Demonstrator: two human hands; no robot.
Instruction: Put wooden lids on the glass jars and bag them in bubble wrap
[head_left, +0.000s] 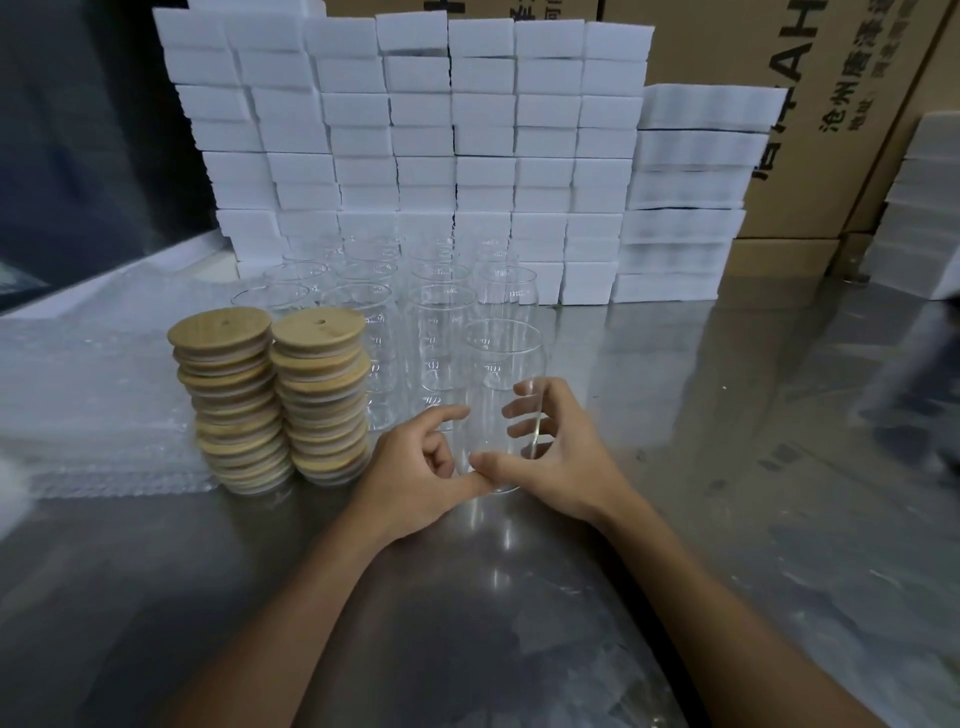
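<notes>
Both hands around one glass jar (501, 374) standing upright on the steel desk (701, 467). Right hand (558, 457) curled round the jar's right side, fingers (524, 408) apart on the glass, thumb at its base. Left hand (415, 473) at the lower left, index finger extended to the glass, others curled, thumb tip meeting the right thumb. More open jars (441, 322) just beyond the fingers. Two stacks of wooden lids (270, 395) left of the left fingers, bubble wrap (88, 395) further left. White foam blocks (415, 130) well beyond.
</notes>
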